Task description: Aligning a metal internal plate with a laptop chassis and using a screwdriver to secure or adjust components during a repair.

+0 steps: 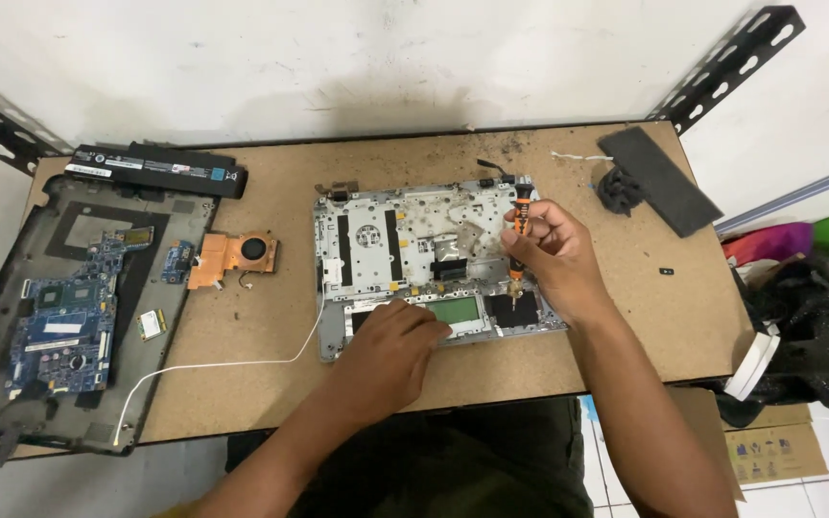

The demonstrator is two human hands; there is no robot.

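Observation:
A bare silver laptop frame (395, 240) lies in the middle of the brown table (271, 326). My left hand (397, 338) rests flat on its front edge, fingers apart, holding it down. My right hand (541, 251) grips a small orange and black screwdriver (520, 213) held upright. The screwdriver tip touches the frame near its right front corner.
A blue motherboard (64, 312) sits on a dark bottom cover (11, 278) at the left. A black battery (160, 168) lies behind it. A copper heatsink with fan (232, 257) and a white cable (213, 364) lie between. A dark pad (664, 177) rests at back right.

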